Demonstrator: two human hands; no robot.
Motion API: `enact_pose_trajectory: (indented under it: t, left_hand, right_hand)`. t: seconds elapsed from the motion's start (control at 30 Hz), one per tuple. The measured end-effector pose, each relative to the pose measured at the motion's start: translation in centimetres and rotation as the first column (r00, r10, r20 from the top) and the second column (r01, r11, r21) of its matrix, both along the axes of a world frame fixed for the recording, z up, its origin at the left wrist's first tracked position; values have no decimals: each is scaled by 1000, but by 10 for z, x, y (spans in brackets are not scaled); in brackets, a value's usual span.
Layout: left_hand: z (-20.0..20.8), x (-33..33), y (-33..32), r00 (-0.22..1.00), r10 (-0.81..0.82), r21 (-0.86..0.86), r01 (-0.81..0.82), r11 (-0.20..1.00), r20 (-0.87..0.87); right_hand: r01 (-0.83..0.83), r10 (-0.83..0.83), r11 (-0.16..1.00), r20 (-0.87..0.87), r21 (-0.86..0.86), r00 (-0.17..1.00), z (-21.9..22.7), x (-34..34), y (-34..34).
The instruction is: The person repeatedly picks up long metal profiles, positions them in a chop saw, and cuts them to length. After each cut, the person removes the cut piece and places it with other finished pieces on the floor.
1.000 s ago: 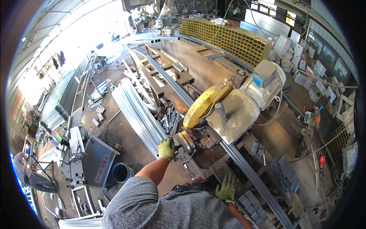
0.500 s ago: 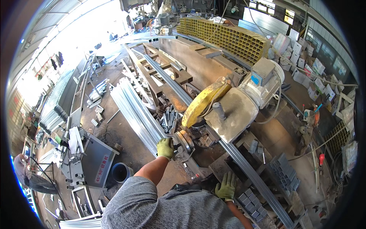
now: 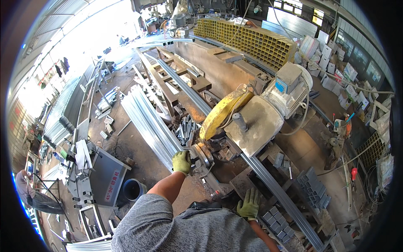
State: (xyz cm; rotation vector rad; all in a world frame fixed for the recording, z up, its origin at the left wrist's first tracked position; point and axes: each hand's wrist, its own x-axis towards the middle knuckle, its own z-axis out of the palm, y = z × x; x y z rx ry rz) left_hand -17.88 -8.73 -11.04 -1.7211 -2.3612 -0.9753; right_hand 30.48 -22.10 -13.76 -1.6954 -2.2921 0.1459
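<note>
The workshop floor [image 3: 140, 147] is cluttered, left hand [image 3: 181, 163] clasping wheel handle [image 3: 193, 160], right hand [image 3: 249, 206] spread.

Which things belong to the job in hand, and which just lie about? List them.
Job, apparently: yellow-guarded saw; long tubes running under it, near the right hand; round fitting at the left hand.
Lying about, apparently: yellow tube stack; white boxes; bucket.

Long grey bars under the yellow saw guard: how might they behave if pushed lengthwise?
The long grey bars look stiff, lying nearly straight. Their length and metallic look suggest a heavy bundle. Flat-looking faces make rolling unlikely, though they may slide.
</note>
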Motion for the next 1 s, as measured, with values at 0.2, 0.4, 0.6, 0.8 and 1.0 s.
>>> enact_pose_trajectory:
  t: [0.2, 0.4, 0.6, 0.8, 1.0]
  left_hand:
    - [1, 1, 0, 1000, 3, -5, -3, 1000, -4]
    - [2, 2, 0, 1000, -2, 24, 2, 1000, -2]
    - [4, 2, 0, 1000, -8, 30, 8, 1000, -13]
    - [4, 2, 0, 1000, -16, 45, 16, 999, -10]
    - [2, 2, 0, 1000, -9, 49, 11, 999, -22]
  right_hand:
    - [7, -7, 1000, 1, 9, 1000, 0, 0, 1]
    - [13, -13, 1000, -2, 14, 1000, 1, -1, 0]
    - [-2, 2, 999, -9, 33, 1000, 1, 0, 1]
    - [-7, 7, 999, -23, 37, 1000, 0, 1, 1]
    - [-7, 7, 999, -3, 35, 1000, -4, 1, 2]
